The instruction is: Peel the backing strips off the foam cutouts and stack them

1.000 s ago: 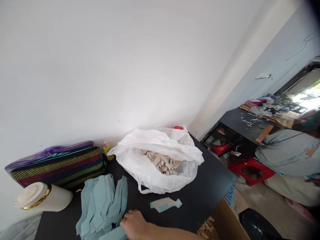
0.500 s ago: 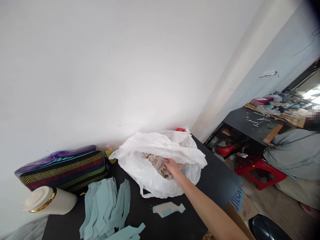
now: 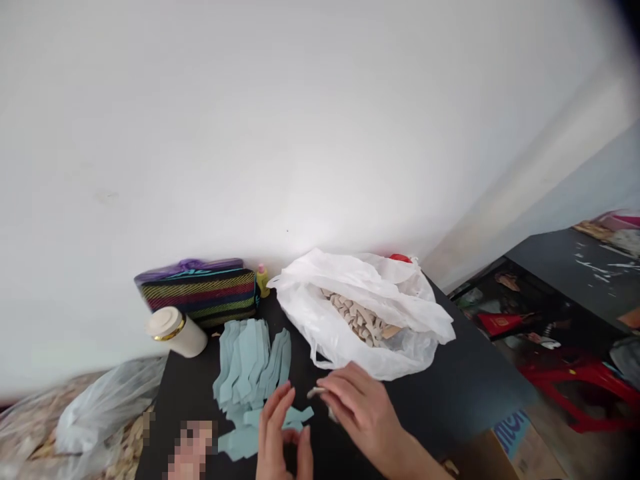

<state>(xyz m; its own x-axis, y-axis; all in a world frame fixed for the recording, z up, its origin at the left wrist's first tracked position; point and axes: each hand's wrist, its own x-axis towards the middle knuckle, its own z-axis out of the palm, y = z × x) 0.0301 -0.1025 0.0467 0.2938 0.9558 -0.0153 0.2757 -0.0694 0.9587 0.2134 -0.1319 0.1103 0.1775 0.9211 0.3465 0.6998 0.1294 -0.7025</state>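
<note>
My right hand (image 3: 359,413) is closed, pinching a small beige piece (image 3: 315,392) between thumb and fingertips; part of the piece is hidden by the fingers. Just to its left, my left hand (image 3: 281,437) is raised over the table with thumb and fingers apart, holding nothing visible. Behind and left of it lies a stack of light blue cut-out strips (image 3: 245,363). More light blue cut-outs (image 3: 240,441) lie loose beside the left hand. Beyond my right hand, an open white plastic bag (image 3: 305,320) holds many small beige pieces (image 3: 357,317).
A cream lidded cup (image 3: 190,339), a striped woven bag (image 3: 200,297) and a small yellow bottle (image 3: 263,281) stand at the back left of the black table (image 3: 470,360). A cardboard box (image 3: 533,453) and a red stool (image 3: 575,390) are at right. Clear plastic sacks (image 3: 95,413) sit at left.
My right hand has come out of the white bag and moved toward me with a small beige piece. My left hand has come into view. The camera view has turned left.
</note>
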